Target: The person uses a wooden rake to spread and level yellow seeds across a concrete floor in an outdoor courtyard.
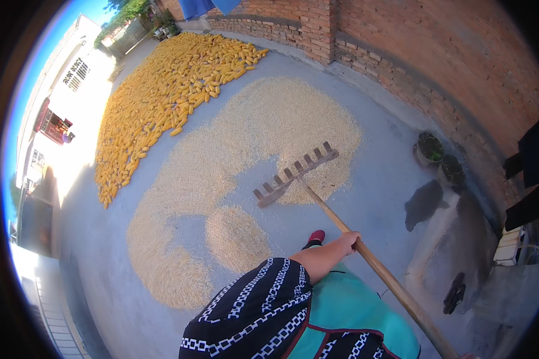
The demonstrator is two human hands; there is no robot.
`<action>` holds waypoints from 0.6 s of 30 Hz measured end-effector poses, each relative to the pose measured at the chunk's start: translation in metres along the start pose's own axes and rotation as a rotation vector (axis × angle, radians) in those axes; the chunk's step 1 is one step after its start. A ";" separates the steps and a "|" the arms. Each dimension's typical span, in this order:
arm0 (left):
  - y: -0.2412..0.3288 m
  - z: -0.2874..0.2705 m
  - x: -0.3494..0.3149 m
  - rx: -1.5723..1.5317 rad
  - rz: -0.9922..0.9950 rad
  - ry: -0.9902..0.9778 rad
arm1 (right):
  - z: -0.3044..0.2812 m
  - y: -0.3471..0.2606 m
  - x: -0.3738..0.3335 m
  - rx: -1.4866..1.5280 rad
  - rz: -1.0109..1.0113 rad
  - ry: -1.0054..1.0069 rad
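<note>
My left hand is closed around the long wooden handle of a rake, its arm stretched forward from a black-and-white patterned sleeve. The broad wooden rake head, with several blunt teeth on its far side, lies at the near part of a spread of pale grain. Whether it rests on the floor or hovers just above it, I cannot tell. Down at the lower right, the handle runs to the picture's edge, where only a sliver of my right hand shows; its fingers are hidden.
Yellow corn cobs cover the floor at the far left. A brick wall runs along the right, with potted plants by it. Dark shoes lie at the lower right. My red shoe stands near the grain.
</note>
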State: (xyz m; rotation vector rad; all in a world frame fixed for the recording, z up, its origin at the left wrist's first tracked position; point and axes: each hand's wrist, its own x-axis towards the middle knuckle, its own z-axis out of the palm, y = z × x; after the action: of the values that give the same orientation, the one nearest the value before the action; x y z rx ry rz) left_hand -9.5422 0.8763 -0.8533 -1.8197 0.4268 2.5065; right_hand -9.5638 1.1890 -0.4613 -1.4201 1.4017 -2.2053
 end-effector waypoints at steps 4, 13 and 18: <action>0.010 -0.021 0.042 -0.116 -0.073 0.063 | 0.015 -0.012 -0.009 0.007 -0.042 0.147; 0.130 0.014 0.035 0.074 0.002 0.068 | 0.027 0.038 0.028 -0.092 0.109 0.326; 0.234 0.029 0.073 0.020 0.193 0.013 | 0.088 0.150 0.088 -0.155 0.127 0.468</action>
State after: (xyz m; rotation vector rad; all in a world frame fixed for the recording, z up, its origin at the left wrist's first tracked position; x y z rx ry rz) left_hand -9.6327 0.6466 -0.8643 -1.8720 0.6557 2.6010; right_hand -9.5902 1.0027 -0.5129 -0.8465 1.7815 -2.4916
